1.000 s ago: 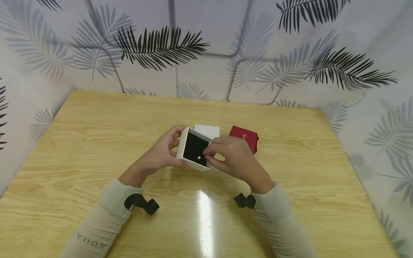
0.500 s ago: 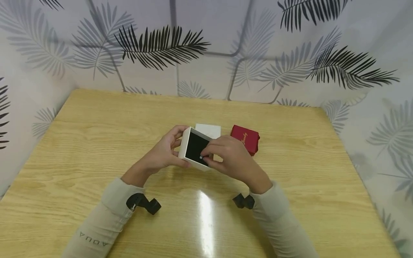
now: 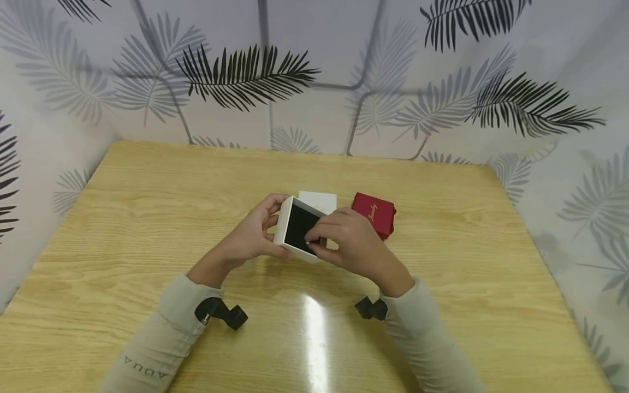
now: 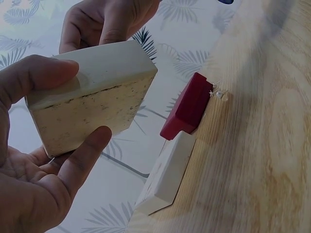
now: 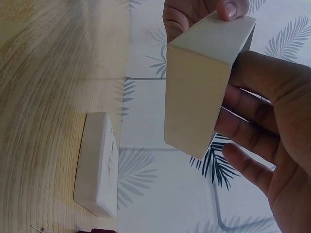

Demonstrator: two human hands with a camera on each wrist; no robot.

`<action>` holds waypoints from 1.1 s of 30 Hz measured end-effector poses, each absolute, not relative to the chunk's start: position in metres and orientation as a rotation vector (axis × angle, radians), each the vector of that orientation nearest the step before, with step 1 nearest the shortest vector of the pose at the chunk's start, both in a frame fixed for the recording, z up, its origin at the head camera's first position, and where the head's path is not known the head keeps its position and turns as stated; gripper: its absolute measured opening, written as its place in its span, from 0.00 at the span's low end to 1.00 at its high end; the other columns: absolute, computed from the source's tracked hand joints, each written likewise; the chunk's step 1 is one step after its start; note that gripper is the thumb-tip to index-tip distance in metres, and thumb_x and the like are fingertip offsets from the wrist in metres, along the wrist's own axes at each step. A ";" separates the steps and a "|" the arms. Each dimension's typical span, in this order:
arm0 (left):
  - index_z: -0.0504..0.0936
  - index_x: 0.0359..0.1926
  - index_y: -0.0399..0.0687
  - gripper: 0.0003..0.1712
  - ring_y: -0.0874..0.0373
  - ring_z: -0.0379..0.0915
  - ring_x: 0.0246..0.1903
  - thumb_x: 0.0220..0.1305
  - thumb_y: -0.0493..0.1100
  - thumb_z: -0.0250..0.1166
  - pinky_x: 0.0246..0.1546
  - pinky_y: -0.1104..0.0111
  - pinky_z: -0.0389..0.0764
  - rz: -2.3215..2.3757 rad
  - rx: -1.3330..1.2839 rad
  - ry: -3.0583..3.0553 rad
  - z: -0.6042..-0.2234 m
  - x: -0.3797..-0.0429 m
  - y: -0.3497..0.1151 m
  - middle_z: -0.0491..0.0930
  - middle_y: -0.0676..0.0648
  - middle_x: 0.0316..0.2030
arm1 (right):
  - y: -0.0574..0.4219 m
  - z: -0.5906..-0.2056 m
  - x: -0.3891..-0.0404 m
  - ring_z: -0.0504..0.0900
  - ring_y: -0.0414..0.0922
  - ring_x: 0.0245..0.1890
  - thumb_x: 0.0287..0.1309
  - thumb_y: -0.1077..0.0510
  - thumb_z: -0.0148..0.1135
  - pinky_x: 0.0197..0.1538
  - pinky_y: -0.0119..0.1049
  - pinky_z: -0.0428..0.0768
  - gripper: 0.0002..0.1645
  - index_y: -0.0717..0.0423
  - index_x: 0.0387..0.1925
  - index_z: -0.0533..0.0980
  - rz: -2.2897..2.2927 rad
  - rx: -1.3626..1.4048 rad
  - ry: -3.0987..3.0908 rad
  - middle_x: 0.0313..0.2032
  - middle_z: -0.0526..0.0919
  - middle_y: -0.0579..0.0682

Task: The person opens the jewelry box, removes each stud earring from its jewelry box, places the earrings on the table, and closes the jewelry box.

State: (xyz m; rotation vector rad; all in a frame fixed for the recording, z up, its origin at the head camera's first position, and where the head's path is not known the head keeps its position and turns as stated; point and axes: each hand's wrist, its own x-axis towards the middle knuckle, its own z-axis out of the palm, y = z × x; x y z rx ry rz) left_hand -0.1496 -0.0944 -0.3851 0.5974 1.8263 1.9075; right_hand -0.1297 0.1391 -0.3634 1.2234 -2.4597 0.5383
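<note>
My left hand [image 3: 249, 233] grips a small white jewelry box [image 4: 92, 116] above the table, thumb on one side wall and fingers under its base. The box is tilted, its open top turned toward my right hand, and a black pad [image 3: 297, 225] lines its inside. My right hand [image 3: 351, 239] reaches into the box with thumb and index finger pinched together at a small shiny stud [image 3: 308, 243] low on the pad. Most of the stud is hidden by the fingertips. In the right wrist view the box wall hides those fingertips.
Behind the held box, a white lid [image 3: 319, 202] lies on the wooden table [image 3: 172, 180]. To its right sits a red box [image 3: 374, 214] with gold lettering. Small star-shaped jewelry pieces [image 4: 218, 92] lie beside the red box. A leaf-patterned curtain [image 3: 314, 120] hangs behind the table.
My right fingertips have moved left and onto the shiny stud, which showed uncovered a second ago. The box, in my left hand throughout, has shifted slightly right.
</note>
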 end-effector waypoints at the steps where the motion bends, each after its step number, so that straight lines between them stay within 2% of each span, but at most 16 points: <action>1: 0.56 0.70 0.41 0.55 0.50 0.72 0.57 0.40 0.18 0.71 0.42 0.60 0.87 1.904 0.595 1.829 -0.385 -0.149 -0.094 0.63 0.38 0.67 | 0.139 -0.363 -0.129 0.84 0.40 0.34 0.50 0.57 0.77 0.51 0.42 0.82 0.08 0.49 0.33 0.85 0.536 1.223 -2.463 0.34 0.90 0.44; 33: 0.57 0.70 0.42 0.56 0.49 0.72 0.58 0.40 0.19 0.72 0.44 0.60 0.87 1.897 0.595 1.845 -0.386 -0.149 -0.093 0.63 0.38 0.67 | 0.142 -0.359 -0.129 0.83 0.39 0.32 0.52 0.59 0.72 0.52 0.42 0.82 0.04 0.49 0.30 0.84 0.548 1.221 -2.489 0.30 0.88 0.42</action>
